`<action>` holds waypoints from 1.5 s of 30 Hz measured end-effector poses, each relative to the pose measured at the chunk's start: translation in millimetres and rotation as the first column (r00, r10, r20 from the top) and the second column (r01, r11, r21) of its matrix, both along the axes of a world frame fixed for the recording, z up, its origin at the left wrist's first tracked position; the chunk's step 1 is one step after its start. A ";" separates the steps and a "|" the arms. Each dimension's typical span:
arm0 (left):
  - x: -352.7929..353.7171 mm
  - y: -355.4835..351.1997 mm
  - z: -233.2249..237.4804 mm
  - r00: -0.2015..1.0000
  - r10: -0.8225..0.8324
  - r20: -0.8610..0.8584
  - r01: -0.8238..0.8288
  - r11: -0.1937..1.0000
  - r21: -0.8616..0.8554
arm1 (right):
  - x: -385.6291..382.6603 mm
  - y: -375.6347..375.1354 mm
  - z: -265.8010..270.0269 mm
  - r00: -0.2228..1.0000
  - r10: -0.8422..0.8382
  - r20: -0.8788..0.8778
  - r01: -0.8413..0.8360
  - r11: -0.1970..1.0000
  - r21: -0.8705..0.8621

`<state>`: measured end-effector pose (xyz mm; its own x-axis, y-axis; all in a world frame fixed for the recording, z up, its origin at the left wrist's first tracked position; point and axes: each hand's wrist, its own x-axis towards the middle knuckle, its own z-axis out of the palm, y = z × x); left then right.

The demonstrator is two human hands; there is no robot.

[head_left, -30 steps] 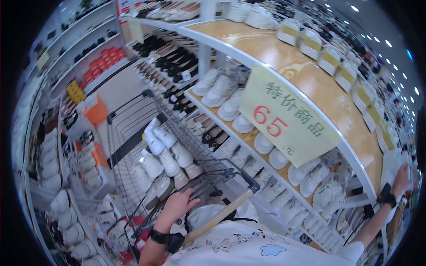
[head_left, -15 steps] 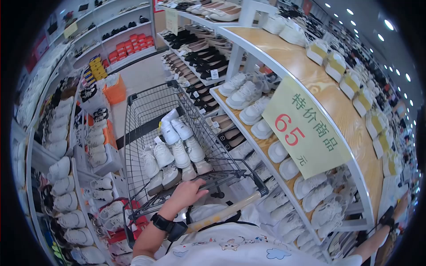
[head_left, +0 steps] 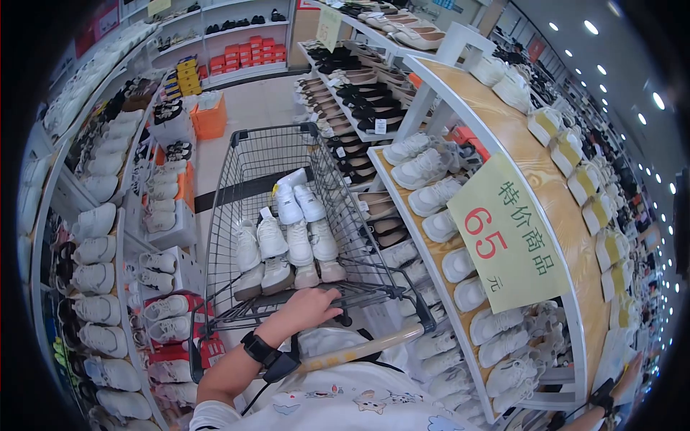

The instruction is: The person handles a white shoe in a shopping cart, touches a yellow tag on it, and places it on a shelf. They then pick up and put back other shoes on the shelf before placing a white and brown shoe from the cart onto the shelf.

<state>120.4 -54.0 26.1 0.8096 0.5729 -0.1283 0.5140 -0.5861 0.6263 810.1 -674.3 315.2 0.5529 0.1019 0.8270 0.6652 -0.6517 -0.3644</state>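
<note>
Shopping cart (head_left: 273, 128): white shoes (head_left: 299, 243) in its basket, long axes roughly fore-and-aft. Left hand (head_left: 305, 309) nearer, just behind them; grip loosely open, nothing held. Display shelf (head_left: 517, 122) beyond. Right hand (head_left: 631, 373) well apart, far edge; cannot tell its grip.

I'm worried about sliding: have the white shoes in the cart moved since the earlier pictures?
No, not visibly: against the cart basket, the white shoes keep the same rows, with no shift either way.
</note>
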 end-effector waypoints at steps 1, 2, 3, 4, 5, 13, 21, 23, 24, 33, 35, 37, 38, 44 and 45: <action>-1.6 -0.6 -0.3 1.000 0.010 -0.002 -0.010 1.000 0.004 | 2.8 -4.7 0.1 1.000 0.023 -0.019 -0.023 1.000 0.013; -2.2 -1.3 -1.3 1.000 0.002 -0.023 -0.001 1.000 0.012 | -4.0 1.9 1.4 0.999 -0.006 -0.033 0.006 1.000 0.005; -2.7 -1.6 -1.4 0.999 -0.007 -0.043 0.008 1.000 0.021 | -9.1 8.4 -0.5 0.999 -0.017 -0.046 0.016 1.000 -0.010; -3.5 -1.8 -0.8 0.999 -0.001 -0.041 0.002 1.000 0.027 | -14.5 14.5 -0.1 0.998 -0.019 -0.062 0.019 1.000 -0.012; -4.6 -2.6 -0.5 0.999 -0.004 -0.041 0.005 1.000 0.022 | -17.5 15.0 0.1 0.997 -0.018 -0.069 0.017 1.000 -0.015; -15.1 -5.8 -1.8 0.998 -0.042 -0.056 0.042 0.999 0.001 | -96.5 50.6 1.5 0.959 -0.175 -0.222 0.149 0.981 -0.128; -25.1 -8.5 -10.2 0.995 -0.072 -0.063 0.073 0.997 0.002 | -140.9 96.8 15.8 0.813 -0.580 -0.051 0.480 0.716 -0.507; -26.6 -8.6 -6.9 0.995 -0.067 -0.078 0.067 0.998 -0.004 | -116.4 77.4 9.5 0.812 -0.576 0.095 0.528 0.655 -0.540; -26.6 -8.7 -6.2 0.993 -0.064 -0.096 0.063 0.998 -0.011 | -105.9 70.3 7.3 0.821 -0.567 0.071 0.515 0.680 -0.522; -27.0 -9.5 -14.9 0.999 -0.029 0.041 0.028 0.999 0.039 | -89.3 80.2 -1.3 0.868 -0.496 0.011 0.451 0.778 -0.437; -26.1 -8.9 -17.7 0.998 -0.040 0.043 0.038 0.999 0.038 | -91.6 87.5 -4.5 0.882 -0.472 0.006 0.430 0.798 -0.422; -25.2 -8.3 -14.7 0.998 -0.054 0.019 0.054 0.998 0.015 | -98.0 98.3 -6.9 0.897 -0.441 -0.001 0.403 0.822 -0.403; -24.5 -8.2 -14.7 0.999 -0.044 0.016 0.044 0.999 0.023 | -102.3 106.0 -7.0 0.906 -0.423 -0.002 0.389 0.833 -0.393; -22.8 -7.2 -13.3 0.992 -0.105 -0.075 0.106 0.994 0.003 | -139.3 151.3 -7.4 0.960 -0.281 -0.003 0.265 0.908 -0.324; -22.5 -7.2 -14.2 0.990 -0.115 -0.082 0.117 0.993 0.012 | -147.6 159.1 -8.4 0.968 -0.250 0.000 0.238 0.920 -0.312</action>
